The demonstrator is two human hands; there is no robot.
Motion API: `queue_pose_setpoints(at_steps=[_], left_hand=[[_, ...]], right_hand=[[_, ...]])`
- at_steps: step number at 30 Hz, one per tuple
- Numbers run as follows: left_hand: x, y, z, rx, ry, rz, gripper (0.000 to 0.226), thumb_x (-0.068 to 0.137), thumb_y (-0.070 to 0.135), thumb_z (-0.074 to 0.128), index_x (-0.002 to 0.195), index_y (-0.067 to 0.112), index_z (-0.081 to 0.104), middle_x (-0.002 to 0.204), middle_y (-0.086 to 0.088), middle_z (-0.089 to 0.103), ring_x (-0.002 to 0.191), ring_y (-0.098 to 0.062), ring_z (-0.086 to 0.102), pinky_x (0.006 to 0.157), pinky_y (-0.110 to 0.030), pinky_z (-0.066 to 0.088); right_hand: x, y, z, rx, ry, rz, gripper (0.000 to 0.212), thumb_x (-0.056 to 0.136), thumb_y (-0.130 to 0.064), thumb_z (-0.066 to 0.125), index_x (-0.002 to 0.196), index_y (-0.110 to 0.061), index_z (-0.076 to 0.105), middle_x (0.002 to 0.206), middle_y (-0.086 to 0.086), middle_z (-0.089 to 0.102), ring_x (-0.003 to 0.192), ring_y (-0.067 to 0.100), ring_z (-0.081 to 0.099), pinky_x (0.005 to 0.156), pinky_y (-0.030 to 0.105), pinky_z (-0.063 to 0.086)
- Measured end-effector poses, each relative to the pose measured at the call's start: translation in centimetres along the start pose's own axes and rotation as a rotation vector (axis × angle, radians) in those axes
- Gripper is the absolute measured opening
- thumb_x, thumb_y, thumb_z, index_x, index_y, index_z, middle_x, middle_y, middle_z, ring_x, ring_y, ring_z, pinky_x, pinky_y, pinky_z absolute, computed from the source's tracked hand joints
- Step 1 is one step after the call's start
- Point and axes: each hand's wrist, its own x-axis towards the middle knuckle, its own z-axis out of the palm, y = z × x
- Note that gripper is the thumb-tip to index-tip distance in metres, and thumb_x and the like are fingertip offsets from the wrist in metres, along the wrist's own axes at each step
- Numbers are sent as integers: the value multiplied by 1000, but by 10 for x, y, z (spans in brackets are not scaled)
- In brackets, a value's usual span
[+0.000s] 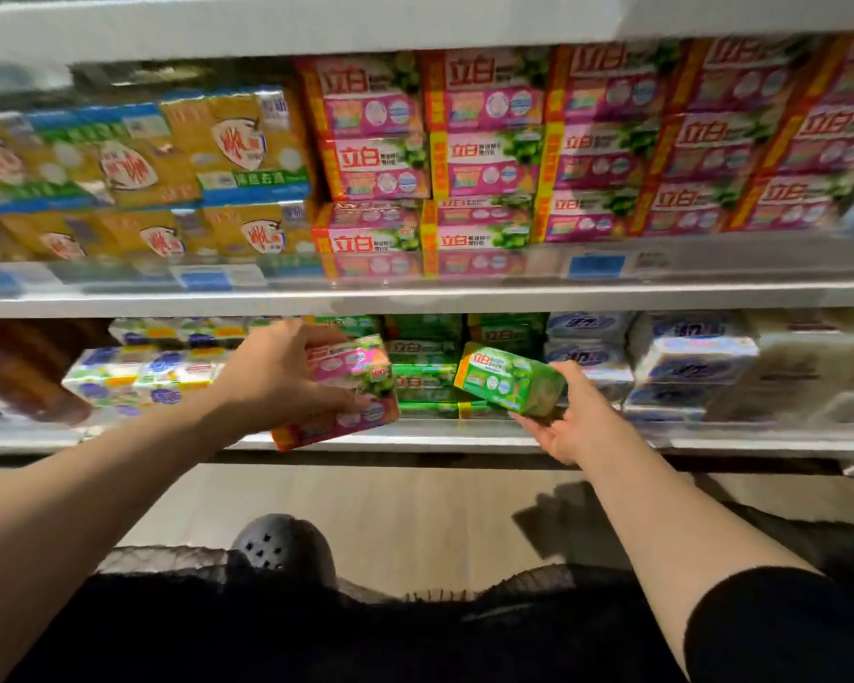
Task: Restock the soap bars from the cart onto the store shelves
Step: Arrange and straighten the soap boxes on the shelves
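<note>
Beyond both sets of fingers, the shelf [415,438]: left hand [277,377] grips pink pack [351,386], right hand [573,426] green pack [509,382]; match colours, slide in flat.

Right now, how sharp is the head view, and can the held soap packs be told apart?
Head view: motion blur smears the shelf stock; wide-angle bending curves the white shelf edges. The pink-wrapped soap pack in the left hand is blurred; the green-wrapped soap pack in the right hand is sharper.

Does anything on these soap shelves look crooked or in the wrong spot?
Nothing looks damaged or spilled. The only tilted items are in hand: the left hand grips a pink-wrapped soap pack, the right hand a green-wrapped soap bar, both before the lower shelf.
</note>
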Motion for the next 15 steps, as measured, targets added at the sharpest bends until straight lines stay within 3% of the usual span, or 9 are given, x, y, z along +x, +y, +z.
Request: queue_pose_setpoints(at_steps=[4, 6, 8, 12, 15], left_hand=[[2, -3, 8, 45, -2, 36, 78, 60, 47, 84, 128, 16, 60, 118, -3, 67, 90, -10, 55, 76, -21, 39], [4, -4, 10, 52, -16, 45, 82, 58, 52, 81, 129, 17, 60, 119, -2, 66, 89, -8, 55, 76, -20, 40], [5, -2, 11, 50, -31, 56, 87, 53, 59, 75, 128, 17, 60, 118, -2, 66, 89, -8, 55, 72, -18, 40], [10, 5, 14, 52, -30, 65, 85, 53, 56, 77, 127, 18, 61, 112, 0, 66, 84, -6, 53, 62, -6, 34], [16, 13, 16, 71, -14, 67, 79, 57, 50, 82, 126, 18, 62, 109, -1, 66, 83, -9, 52, 60, -6, 33]], right_hand=[[20, 4, -4, 57, 15, 45, 40, 86, -49, 62, 89, -10, 61, 88, 11, 64, 74, 25, 64, 56, 36, 56], [31, 6, -7, 108, 39, 86, 51, 86, -57, 59, 100, -9, 61, 98, 14, 64, 64, 26, 67, 45, 33, 57], [41, 7, -7, 112, 73, 114, 63, 85, -65, 53, 111, -9, 60, 103, 17, 65, 52, 22, 65, 36, 23, 51], [49, 12, 0, 120, 79, 101, 72, 80, -75, 49, 107, -10, 65, 81, 13, 65, 45, 15, 55, 36, 16, 46], [52, 21, 4, 255, 53, 7, 68, 72, -73, 61, 107, -15, 68, 93, 6, 70, 63, 18, 64, 45, 19, 50]])
